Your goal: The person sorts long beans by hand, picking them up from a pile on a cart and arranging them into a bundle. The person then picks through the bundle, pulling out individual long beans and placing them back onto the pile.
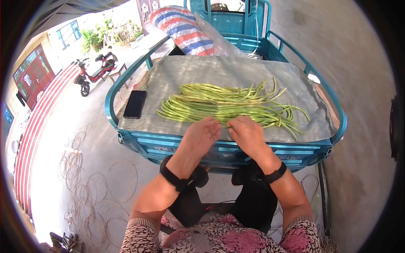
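Two bunches of long green yardlong beans lie side by side on a grey cloth (168,71): a far bunch (215,91) and a near bunch (198,110). My left hand (203,133) is at the near edge of the near bunch, palm turned inward, its fingers loosely bent and apart, with nothing visible in it. Just beside it, my right hand (247,131) has its fingers curled in a pinch against the same bunch. Whatever lies between those fingertips is too small to make out. Black bands circle both wrists.
The cloth covers the bed of a blue cargo tricycle (270,154) with raised side rails. A black phone (135,104) lies at the left. Behind are a striped bag (185,31) and clear plastic. A red scooter (95,71) and coils of wire (88,189) are on the ground.
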